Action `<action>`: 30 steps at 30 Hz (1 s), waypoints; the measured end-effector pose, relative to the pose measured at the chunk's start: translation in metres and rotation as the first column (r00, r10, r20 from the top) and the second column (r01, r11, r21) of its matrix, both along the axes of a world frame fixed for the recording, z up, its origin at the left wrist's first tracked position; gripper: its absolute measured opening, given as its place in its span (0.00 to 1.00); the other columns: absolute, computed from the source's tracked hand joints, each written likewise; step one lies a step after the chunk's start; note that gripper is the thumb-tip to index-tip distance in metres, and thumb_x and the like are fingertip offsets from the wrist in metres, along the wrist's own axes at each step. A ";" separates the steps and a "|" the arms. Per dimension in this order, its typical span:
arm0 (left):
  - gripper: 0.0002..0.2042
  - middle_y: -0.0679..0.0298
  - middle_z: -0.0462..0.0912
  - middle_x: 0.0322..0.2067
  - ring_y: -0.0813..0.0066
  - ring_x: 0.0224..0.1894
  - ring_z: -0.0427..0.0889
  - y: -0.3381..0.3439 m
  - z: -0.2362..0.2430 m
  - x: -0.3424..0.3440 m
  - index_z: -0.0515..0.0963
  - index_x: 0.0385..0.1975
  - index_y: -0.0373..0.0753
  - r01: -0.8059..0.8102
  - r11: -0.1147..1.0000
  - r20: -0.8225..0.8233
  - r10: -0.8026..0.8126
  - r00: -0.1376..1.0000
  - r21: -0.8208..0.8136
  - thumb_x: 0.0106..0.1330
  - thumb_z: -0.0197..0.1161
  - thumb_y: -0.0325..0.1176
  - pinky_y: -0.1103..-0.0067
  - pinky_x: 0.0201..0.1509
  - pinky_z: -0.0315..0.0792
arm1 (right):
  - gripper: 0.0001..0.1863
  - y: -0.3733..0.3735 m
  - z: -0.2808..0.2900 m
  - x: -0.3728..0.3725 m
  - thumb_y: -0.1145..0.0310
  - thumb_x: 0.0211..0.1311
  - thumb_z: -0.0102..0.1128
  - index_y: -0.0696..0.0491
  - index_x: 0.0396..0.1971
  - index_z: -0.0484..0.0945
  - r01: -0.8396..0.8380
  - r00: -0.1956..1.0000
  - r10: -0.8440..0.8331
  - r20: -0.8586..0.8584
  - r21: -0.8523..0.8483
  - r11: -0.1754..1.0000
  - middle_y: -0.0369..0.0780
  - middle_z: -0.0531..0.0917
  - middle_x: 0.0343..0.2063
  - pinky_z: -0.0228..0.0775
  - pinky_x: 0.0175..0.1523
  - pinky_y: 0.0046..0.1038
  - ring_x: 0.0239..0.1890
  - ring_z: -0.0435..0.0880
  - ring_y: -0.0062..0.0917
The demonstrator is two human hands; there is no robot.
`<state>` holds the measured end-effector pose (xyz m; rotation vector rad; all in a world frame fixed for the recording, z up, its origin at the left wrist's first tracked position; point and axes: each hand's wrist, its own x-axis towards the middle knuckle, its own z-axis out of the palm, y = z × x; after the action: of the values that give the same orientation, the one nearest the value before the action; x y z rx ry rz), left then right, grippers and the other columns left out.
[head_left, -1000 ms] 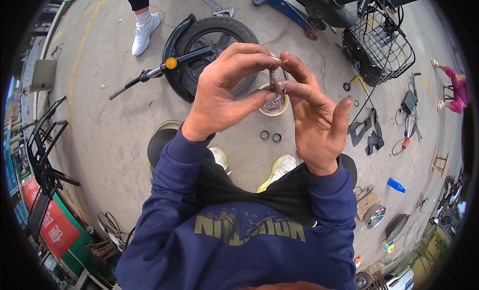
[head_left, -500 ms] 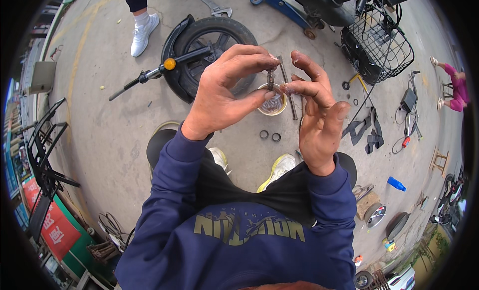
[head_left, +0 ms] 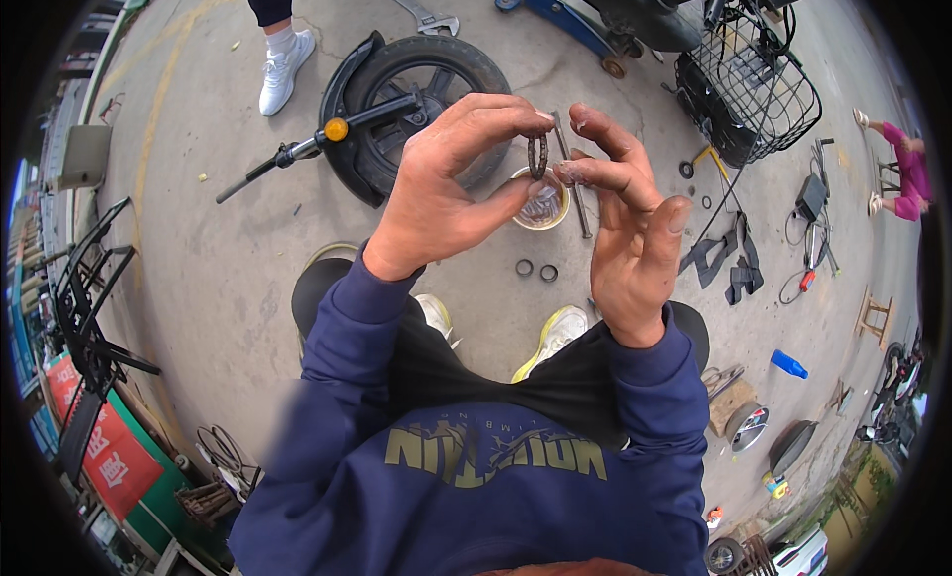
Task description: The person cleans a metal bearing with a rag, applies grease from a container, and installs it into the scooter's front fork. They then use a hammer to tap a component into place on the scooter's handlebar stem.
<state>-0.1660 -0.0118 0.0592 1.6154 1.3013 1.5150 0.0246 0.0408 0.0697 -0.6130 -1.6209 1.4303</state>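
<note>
Between the thumb and fingertips of my left hand (head_left: 451,179) a small dark bearing ring (head_left: 537,156) is pinched on edge, with a bumpy rim and an open middle. My right hand (head_left: 635,219) is just right of it, fingers apart and fingertips smeared; one fingertip is close to the ring, though whether it touches I cannot tell. Under both hands on the ground sits a small round tub (head_left: 556,219) with greyish, shiny contents, partly hidden by my left thumb. Two black rings (head_left: 536,270) lie on the concrete nearer to me.
Beyond my left hand lies a wheel with fork (head_left: 436,65), and an adjustable wrench (head_left: 426,16) behind it. A person's white shoe (head_left: 286,72) stands at far left. A long metal rod (head_left: 582,209), wire basket (head_left: 759,75), black straps (head_left: 729,264) and blue bottle (head_left: 788,365) are rightward.
The bearing ring has turned in my left fingers from nearly edge-on, so its open middle shows. My right hand has shifted only slightly, its fingers still apart.
</note>
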 end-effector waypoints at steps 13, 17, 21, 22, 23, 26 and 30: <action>0.35 0.54 0.83 0.52 0.64 0.57 0.85 0.000 -0.001 0.005 0.67 0.63 0.34 -0.073 0.996 -0.282 0.087 0.955 0.059 0.51 0.71 0.15 0.73 0.62 0.78 | 0.44 0.001 -0.002 -0.002 0.40 0.80 0.22 0.62 0.47 0.85 -0.102 0.969 -0.055 -0.242 -0.591 0.800 0.48 0.76 0.63 0.60 0.70 0.36 0.65 0.73 0.33; 0.35 0.54 0.84 0.52 0.64 0.56 0.85 0.002 -0.004 0.005 0.67 0.63 0.34 -0.085 0.992 -0.318 0.110 0.942 0.089 0.52 0.71 0.15 0.73 0.60 0.78 | 0.42 0.003 0.000 -0.001 0.39 0.80 0.27 0.61 0.45 0.86 -0.115 0.961 -0.089 -0.262 -0.671 0.733 0.46 0.78 0.61 0.58 0.68 0.34 0.64 0.73 0.30; 0.33 0.55 0.84 0.51 0.62 0.54 0.86 0.003 -0.008 0.005 0.70 0.61 0.35 -0.093 0.988 -0.349 0.130 0.928 0.123 0.51 0.70 0.15 0.72 0.58 0.79 | 0.42 0.001 0.002 -0.005 0.39 0.80 0.27 0.60 0.46 0.85 -0.139 0.970 -0.073 -0.233 -0.772 0.620 0.45 0.79 0.60 0.58 0.68 0.34 0.65 0.72 0.29; 0.32 0.55 0.84 0.51 0.61 0.53 0.86 0.003 -0.009 0.005 0.71 0.60 0.36 -0.091 0.987 -0.370 0.134 0.919 0.131 0.51 0.70 0.15 0.71 0.57 0.79 | 0.42 0.001 0.003 -0.005 0.39 0.80 0.27 0.60 0.47 0.85 -0.168 0.965 -0.065 -0.255 -0.786 0.595 0.45 0.79 0.60 0.58 0.68 0.34 0.65 0.72 0.29; 0.32 0.55 0.84 0.50 0.60 0.53 0.86 0.004 -0.008 0.005 0.72 0.60 0.36 -0.086 0.984 -0.387 0.141 0.911 0.155 0.50 0.70 0.14 0.71 0.57 0.79 | 0.42 0.001 0.002 -0.005 0.39 0.80 0.27 0.60 0.47 0.85 -0.197 0.955 -0.070 -0.289 -0.791 0.580 0.45 0.79 0.61 0.58 0.68 0.34 0.65 0.72 0.29; 0.33 0.56 0.85 0.49 0.58 0.51 0.85 0.005 -0.008 0.006 0.73 0.59 0.37 -0.072 0.973 -0.433 0.164 0.886 0.220 0.49 0.70 0.14 0.69 0.56 0.79 | 0.41 0.003 0.001 -0.001 0.39 0.79 0.28 0.61 0.50 0.85 -0.254 0.925 -0.097 -0.367 -0.789 0.560 0.45 0.79 0.62 0.57 0.68 0.34 0.65 0.72 0.29; 0.33 0.57 0.86 0.47 0.57 0.51 0.85 0.006 -0.011 0.006 0.72 0.59 0.37 -0.078 0.962 -0.449 0.193 0.872 0.263 0.49 0.71 0.14 0.69 0.56 0.79 | 0.41 0.005 0.004 -0.001 0.39 0.79 0.28 0.60 0.52 0.84 -0.220 0.923 -0.129 -0.363 -0.771 0.598 0.46 0.78 0.62 0.57 0.68 0.34 0.66 0.71 0.29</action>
<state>-0.1605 -0.0056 0.0486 2.1907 1.5625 1.4530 0.0236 0.0454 0.0735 -0.7141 -0.5944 2.1747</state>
